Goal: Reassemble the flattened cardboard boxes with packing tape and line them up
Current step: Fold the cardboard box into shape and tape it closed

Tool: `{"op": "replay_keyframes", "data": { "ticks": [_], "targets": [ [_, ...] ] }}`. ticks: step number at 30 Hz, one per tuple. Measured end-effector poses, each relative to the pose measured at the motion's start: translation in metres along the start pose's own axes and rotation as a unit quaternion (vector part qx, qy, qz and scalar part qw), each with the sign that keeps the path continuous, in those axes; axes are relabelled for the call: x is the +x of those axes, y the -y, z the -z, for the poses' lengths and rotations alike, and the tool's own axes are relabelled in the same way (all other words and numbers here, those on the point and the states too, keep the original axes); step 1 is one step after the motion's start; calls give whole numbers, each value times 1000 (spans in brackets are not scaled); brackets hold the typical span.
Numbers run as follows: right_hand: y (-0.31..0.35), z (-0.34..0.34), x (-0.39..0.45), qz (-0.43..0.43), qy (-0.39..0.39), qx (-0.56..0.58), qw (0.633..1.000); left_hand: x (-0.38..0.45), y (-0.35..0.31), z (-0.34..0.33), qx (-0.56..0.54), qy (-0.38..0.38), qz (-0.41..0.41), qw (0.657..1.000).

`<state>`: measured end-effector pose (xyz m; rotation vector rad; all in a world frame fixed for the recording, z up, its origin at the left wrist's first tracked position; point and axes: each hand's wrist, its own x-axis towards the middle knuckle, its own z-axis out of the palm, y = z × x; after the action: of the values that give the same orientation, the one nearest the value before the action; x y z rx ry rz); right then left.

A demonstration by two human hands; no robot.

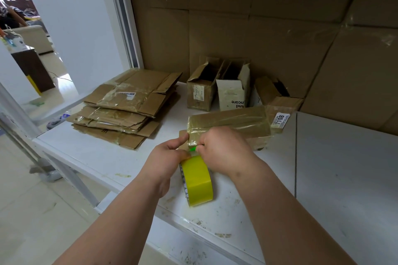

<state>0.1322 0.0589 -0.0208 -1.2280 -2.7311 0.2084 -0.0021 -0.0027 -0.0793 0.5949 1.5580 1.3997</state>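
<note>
A long brown cardboard box [230, 121] lies on its side on the white table [103, 155], its top glossy with tape. My left hand [170, 156] presses its thumb on the box's near end and grips the yellow-green tape roll [197, 180], which stands on edge just below. My right hand [221, 146] pinches the strip of tape at the box's end, beside a small green piece. A stack of flattened boxes [127, 107] lies at the left. Three assembled boxes [232, 88] stand in a row at the back.
Large cardboard sheets [258, 34] cover the wall behind the table. A white label reading 7108 [280, 119] sticks out to the right of the box. A seam [296, 157] splits the tabletop on the right. The table's front edge runs diagonally near my forearms.
</note>
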Motion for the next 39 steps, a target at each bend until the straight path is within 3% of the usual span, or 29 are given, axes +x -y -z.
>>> {"op": "replay_keyframes", "data": {
  "ticks": [16,23,27,30,32,34,35,36,39],
  "targets": [
    [-54,-16,-35,-54,-36,79,995,-9,-9,-11,53,-2,8,999],
    [-78,-19,-54,-141,72,102,982,-12,-10,-11,100,-9,7,995],
    [-89,-24,-58,-194,160,-2,968,-11,-15,-13,133,12,7,991],
    [-91,-27,-57,-201,91,-51,974,-11,-20,-15,158,25,1,987],
    [-91,-30,-56,-232,-86,-2,969,-13,-23,-17,164,30,-10,986],
    [-93,-33,-55,-285,-256,71,921,-13,-24,-17,159,30,-14,987],
    [-95,-33,-54,-300,-291,102,903,-13,-24,-18,159,29,-16,987],
    [-97,-34,-53,-303,-290,131,898,-12,-23,-18,159,28,-17,987],
    [-98,-34,-46,-262,-189,209,923,-10,-20,-19,148,26,-11,989]
  ]
}}
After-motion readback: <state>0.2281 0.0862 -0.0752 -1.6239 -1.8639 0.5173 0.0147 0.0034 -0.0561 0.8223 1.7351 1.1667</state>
